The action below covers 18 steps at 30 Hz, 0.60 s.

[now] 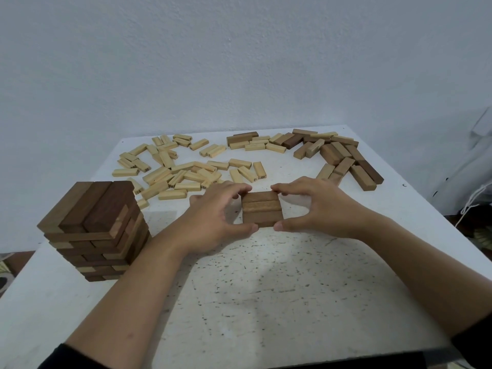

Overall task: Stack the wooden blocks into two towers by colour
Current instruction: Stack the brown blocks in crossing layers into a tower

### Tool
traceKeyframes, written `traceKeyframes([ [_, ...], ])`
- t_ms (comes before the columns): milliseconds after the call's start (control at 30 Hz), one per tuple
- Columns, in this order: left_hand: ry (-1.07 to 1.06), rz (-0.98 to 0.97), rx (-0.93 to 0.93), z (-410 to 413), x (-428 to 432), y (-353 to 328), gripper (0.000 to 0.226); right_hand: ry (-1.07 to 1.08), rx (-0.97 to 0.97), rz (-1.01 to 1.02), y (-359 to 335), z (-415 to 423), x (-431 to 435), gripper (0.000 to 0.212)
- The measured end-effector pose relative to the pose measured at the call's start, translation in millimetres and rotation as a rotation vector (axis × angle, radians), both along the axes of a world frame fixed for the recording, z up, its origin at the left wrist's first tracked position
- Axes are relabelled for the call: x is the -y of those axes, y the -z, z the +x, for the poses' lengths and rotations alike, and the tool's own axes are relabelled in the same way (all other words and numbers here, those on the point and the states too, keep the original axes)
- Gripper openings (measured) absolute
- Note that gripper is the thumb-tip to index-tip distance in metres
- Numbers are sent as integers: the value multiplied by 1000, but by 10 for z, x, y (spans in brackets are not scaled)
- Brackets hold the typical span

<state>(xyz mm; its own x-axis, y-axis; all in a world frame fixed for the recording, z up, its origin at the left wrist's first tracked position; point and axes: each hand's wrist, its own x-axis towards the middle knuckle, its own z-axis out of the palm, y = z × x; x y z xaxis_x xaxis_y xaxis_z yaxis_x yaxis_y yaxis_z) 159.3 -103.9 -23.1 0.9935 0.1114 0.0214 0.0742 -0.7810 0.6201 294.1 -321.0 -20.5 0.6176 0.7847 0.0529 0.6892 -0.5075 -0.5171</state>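
While both hands' fingers (241, 188) clasp three brown blocks (261, 208), block ends hidden, tower (93, 230) base partly obscured.

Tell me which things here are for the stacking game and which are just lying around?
For the game: dark tower; three dark blocks squeezed together between left hand and right hand; loose pale blocks; loose dark blocks.

Just lying around: white cord beside the table; something at the floor, left edge, too unclear to name.
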Motion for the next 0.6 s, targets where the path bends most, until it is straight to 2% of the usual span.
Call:
traceKeyframes([
  [300, 4, -139, 258, -81, 57, -196, 74, -8, -107, 377, -195, -111, 113, 75],
  [600, 15, -140, 414, -207, 212, -515, 71, -45, -291, 711, -393, -205, 113, 58],
])
